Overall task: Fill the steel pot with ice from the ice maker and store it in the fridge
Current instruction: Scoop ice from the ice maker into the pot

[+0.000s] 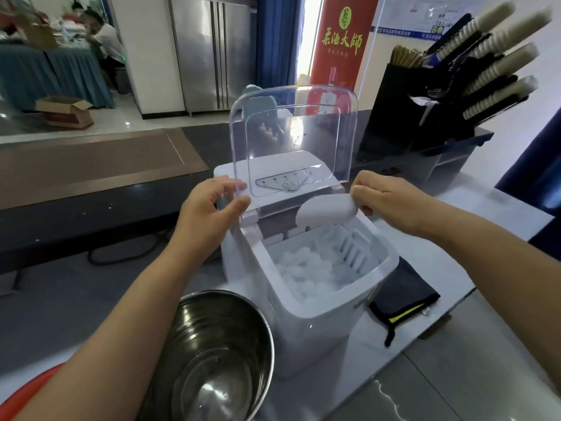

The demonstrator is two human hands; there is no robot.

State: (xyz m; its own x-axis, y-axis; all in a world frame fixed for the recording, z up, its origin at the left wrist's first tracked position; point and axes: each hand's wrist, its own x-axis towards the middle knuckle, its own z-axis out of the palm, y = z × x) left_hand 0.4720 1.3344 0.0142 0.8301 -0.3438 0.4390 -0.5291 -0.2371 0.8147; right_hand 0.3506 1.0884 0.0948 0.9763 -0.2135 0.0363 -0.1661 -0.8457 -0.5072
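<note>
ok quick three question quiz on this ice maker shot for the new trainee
1. True or false: the pot already has ice in it.
2. Which hand grips the white scoop: A, the left hand, or B, the right hand?
3. Fill in: the left hand holds the ice maker's clear ___ up.

Key: 1 false, the pot is empty and the ice sits in the ice maker; 2 B; 3 lid.
</note>
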